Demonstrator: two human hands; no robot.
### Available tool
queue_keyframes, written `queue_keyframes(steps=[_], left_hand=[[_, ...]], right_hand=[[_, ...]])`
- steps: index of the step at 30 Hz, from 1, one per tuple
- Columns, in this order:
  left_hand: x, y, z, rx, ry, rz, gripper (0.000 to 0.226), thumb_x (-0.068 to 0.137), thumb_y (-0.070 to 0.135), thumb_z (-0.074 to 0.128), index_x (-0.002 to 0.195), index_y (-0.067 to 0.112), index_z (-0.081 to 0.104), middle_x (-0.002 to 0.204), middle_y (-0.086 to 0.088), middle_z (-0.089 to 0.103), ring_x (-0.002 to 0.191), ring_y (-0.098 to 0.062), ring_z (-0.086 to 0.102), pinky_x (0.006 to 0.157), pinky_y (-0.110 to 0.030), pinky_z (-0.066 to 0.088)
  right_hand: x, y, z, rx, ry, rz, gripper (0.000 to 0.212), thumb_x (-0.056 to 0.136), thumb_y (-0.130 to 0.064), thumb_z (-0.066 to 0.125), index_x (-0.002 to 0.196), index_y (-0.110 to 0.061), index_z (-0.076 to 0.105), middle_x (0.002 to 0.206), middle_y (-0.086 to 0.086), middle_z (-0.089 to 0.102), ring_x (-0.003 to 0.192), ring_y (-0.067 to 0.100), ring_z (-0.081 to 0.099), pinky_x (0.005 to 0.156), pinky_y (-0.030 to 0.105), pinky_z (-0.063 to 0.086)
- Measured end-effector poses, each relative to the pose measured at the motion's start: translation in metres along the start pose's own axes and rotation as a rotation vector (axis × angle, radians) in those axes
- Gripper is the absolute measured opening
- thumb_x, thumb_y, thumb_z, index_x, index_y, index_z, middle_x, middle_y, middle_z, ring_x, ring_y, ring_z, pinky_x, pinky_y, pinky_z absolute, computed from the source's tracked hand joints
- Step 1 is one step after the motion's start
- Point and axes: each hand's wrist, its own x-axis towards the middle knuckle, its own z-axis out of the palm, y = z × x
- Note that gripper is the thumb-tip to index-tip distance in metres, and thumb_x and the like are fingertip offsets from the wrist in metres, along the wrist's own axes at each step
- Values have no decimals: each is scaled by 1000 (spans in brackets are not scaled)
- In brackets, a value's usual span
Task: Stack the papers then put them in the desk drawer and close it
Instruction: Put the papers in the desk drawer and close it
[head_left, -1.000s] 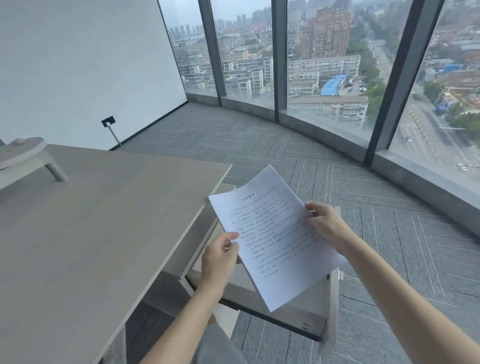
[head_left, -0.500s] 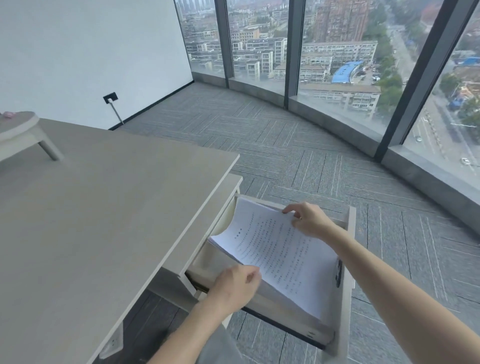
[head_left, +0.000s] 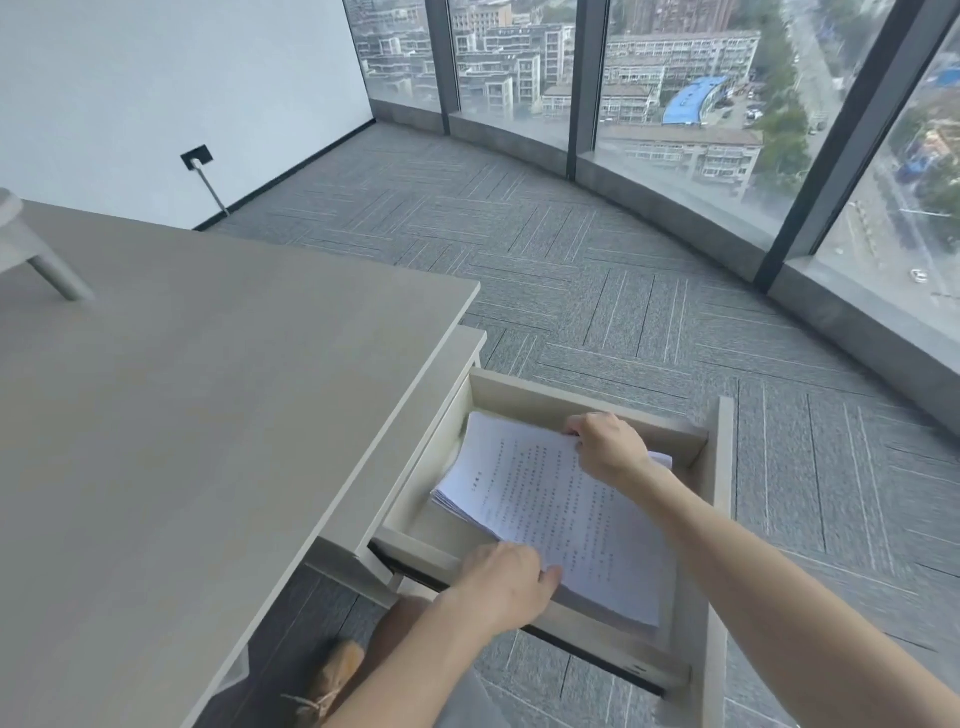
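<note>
The left hand (head_left: 506, 584), nearest the camera, pinches the near edge of the stack of white printed papers (head_left: 561, 512), its grip narrow on the sheets. A second ago that stack was held in the air above the pale wooden drawer (head_left: 724, 493); now it has come down inside it, lying askew and bowed upward at its far left corner. The right hand (head_left: 608, 447) holds the stack's far edge near the drawer's back wall. Judged from this, stacking is done; releasing and closing remain. The light grey bench (head_left: 208, 389) sits alongside.
</note>
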Motion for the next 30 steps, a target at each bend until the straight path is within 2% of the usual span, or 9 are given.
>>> queue_keyframes(steps=[2, 7, 13, 19, 22, 24, 27, 30], left_hand=[[3, 1, 1, 19, -27, -4, 56, 101, 47, 30, 97, 5, 65, 101, -20, 70, 96, -37, 65, 78, -40, 46], [12, 2, -2, 101, -161, -23, 63, 100, 51, 23, 116, 6, 64, 112, -20, 69, 105, -36, 63, 88, -41, 44], [16, 8, -9, 151, -252, -49, 64, 101, 50, 22, 126, 5, 61, 123, -18, 65, 111, -33, 61, 90, -40, 46], [10, 10, -17, 210, -202, -43, 61, 101, 51, 26, 121, 6, 62, 120, -17, 65, 109, -34, 61, 89, -42, 47], [5, 9, -33, 212, -133, -31, 55, 101, 49, 32, 111, 6, 64, 111, -14, 68, 102, -33, 63, 86, -41, 50], [0, 6, -50, 216, -18, -10, 46, 101, 44, 36, 104, 7, 63, 107, -15, 69, 99, -34, 64, 82, -39, 49], [-4, -3, -78, 228, 187, -13, 38, 98, 38, 39, 111, 10, 62, 112, -13, 70, 103, -34, 65, 85, -38, 50], [-9, -17, -107, 238, 374, -23, 33, 96, 35, 43, 111, 16, 65, 110, -8, 74, 101, -32, 67, 83, -37, 53]], right_hand=[[2, 2, 4, -43, 23, 4, 39, 83, 1, 48, 110, -19, 68, 110, 8, 69, 102, 35, 65, 70, 34, 45], [2, 10, 14, -101, 56, -3, 37, 82, 1, 49, 113, -14, 62, 107, 11, 71, 98, 36, 68, 72, 38, 54], [0, 13, 15, -116, -17, -11, 38, 89, -14, 52, 127, -13, 60, 119, 12, 69, 113, 34, 64, 82, 39, 55], [-15, 10, 7, -121, 53, -53, 24, 91, -17, 53, 111, -9, 62, 109, 12, 63, 107, 35, 62, 80, 37, 49], [-29, 10, -3, -93, 112, -65, 16, 90, -18, 53, 100, -7, 60, 104, 13, 62, 102, 36, 62, 74, 37, 46], [-39, 12, -12, -56, 182, -78, 16, 89, -16, 53, 97, -5, 62, 103, 13, 64, 97, 37, 64, 70, 37, 45], [-58, 17, -25, 19, 279, -104, 28, 91, -16, 51, 111, -10, 69, 109, 11, 68, 101, 36, 66, 77, 39, 53], [-79, 26, -38, 71, 359, -105, 30, 92, -12, 53, 115, -12, 71, 114, 10, 70, 106, 35, 65, 85, 39, 51]])
